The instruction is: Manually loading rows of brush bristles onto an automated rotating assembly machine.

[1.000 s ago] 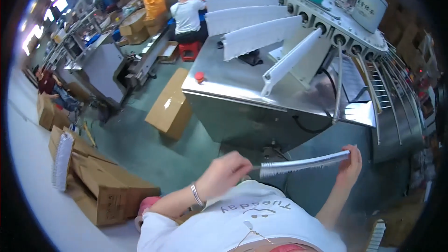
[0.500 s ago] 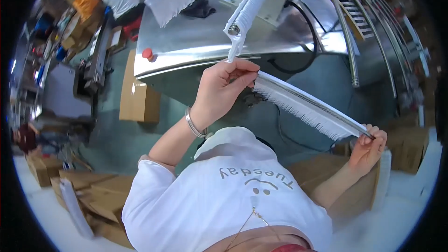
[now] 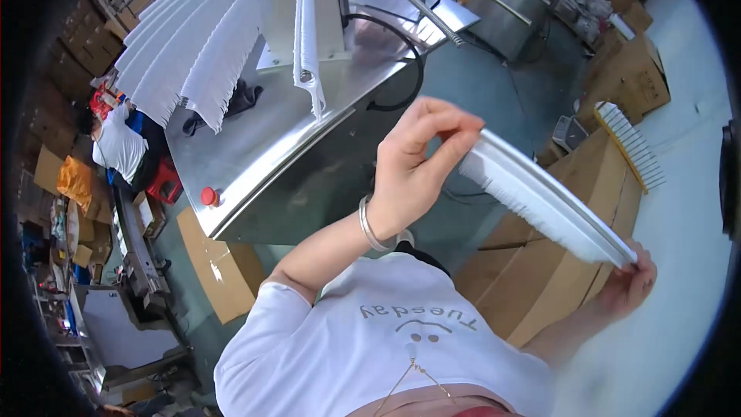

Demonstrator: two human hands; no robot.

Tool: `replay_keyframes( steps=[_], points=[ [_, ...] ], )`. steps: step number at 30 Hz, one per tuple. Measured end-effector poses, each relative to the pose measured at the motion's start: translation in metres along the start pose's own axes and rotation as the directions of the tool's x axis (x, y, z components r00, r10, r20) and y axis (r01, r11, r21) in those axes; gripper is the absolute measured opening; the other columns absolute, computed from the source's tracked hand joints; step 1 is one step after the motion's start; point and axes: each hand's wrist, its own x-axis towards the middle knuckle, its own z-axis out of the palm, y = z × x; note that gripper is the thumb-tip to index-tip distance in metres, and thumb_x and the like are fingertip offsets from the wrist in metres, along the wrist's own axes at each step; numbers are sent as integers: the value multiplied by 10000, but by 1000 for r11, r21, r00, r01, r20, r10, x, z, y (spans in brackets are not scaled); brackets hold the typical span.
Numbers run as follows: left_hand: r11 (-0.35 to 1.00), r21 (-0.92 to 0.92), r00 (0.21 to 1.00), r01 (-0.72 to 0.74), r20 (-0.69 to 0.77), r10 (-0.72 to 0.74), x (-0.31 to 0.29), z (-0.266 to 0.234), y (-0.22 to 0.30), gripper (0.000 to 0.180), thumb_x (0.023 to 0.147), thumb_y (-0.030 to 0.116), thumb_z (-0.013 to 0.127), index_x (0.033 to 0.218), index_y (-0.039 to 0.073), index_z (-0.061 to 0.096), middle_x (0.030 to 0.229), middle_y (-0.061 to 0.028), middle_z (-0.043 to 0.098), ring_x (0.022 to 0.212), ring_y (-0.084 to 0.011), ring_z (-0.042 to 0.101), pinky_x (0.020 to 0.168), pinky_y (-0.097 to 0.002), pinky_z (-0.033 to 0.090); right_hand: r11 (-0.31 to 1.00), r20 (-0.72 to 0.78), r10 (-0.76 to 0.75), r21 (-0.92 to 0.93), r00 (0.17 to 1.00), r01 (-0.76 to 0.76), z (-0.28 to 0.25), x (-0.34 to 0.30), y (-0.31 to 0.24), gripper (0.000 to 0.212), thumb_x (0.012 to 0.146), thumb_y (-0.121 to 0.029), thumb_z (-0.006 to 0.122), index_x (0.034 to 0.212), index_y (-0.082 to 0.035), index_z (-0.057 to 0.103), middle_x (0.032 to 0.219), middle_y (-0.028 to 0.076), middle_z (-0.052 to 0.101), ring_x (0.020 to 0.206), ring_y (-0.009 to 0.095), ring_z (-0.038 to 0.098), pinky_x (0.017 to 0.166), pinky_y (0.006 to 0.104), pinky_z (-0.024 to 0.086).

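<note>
We pinch a long white fringed strip (image 3: 544, 197) at both ends: left hand (image 3: 413, 166) fingers closed on its far-left end, right hand (image 3: 627, 287) clamped on the near-right end, strip stretched tight between them, above the cardboard boxes (image 3: 540, 270). Looks like the carrying step. Steel machine (image 3: 309, 139) just far-left, one rod (image 3: 307, 27) hanging near; next move needs aligning with it.
</note>
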Motion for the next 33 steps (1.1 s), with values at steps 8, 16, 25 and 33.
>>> replay_keyframes(
  steps=[8, 16, 25, 33],
  points=[
    [938, 185, 947, -292, -77, 310, 46, -4, 29, 226, 933, 169, 519, 1011, 19, 667, 843, -11, 450, 786, -106, 408, 694, -213, 347, 824, 99, -493, -264, 864, 500, 78, 1, -40, 292, 923, -317, 515, 926, -37, 596, 786, 43, 554, 725, 208, 401, 648, 331, 311],
    [917, 251, 928, -310, -129, 349, 65, -21, 11, 311, 972, 225, 443, 1048, 16, 660, 876, -11, 455, 802, -117, 400, 730, -230, 341, 605, 258, -557, -526, 790, 598, 121, 19, -55, 342, 888, -394, 541, 736, -88, 513, 659, 27, 516, 555, 193, 431, 547, 348, 281],
    [940, 246, 904, -238, -298, 307, 18, -7, -15, 257, 970, 150, 385, 1111, -3, 535, 927, -32, 467, 822, -106, 433, 772, -228, 367, 425, 629, -411, -508, 660, 749, 134, 37, -75, 282, 817, -328, 631, 833, -47, 623, 781, 94, 612, 637, 237, 565, 611, 366, 371],
    [993, 114, 968, -37, -243, 64, -19, -11, -33, 217, 947, 158, 458, 1116, 24, 483, 1031, -31, 425, 918, -100, 429, 840, -232, 353, 474, 722, -390, -375, 572, 797, 187, 85, -45, 187, 760, -71, 633, 906, 44, 623, 862, 163, 618, 734, 289, 585, 708, 429, 408]
  ],
)
